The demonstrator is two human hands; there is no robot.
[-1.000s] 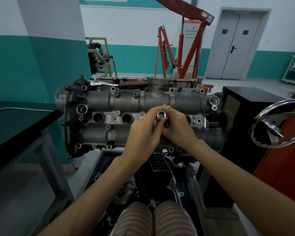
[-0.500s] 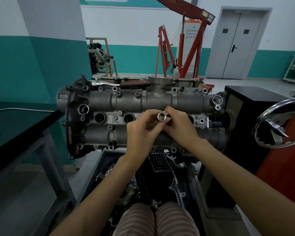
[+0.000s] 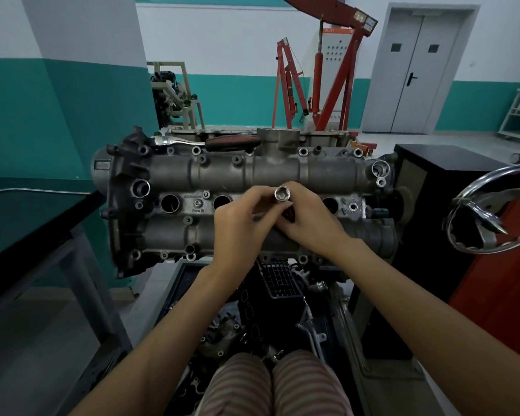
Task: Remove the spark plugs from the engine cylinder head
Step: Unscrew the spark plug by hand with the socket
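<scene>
Fingers (image 3: 263, 202) of both hands curl round the socket (image 3: 282, 195), its open end facing up, above the third plug well of the cylinder head (image 3: 222, 172); judged best: keep it straight, lower until seated, then fetch the ratchet (image 3: 177, 141).

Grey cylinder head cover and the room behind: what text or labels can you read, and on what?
"Fara 18", doubtful: cast into the grey cylinder head cover.
Stamped number above it: blurred.
Label on the red engine crane's boom: too small.
Red plate on the grey control cabinet: unreadable.
</scene>
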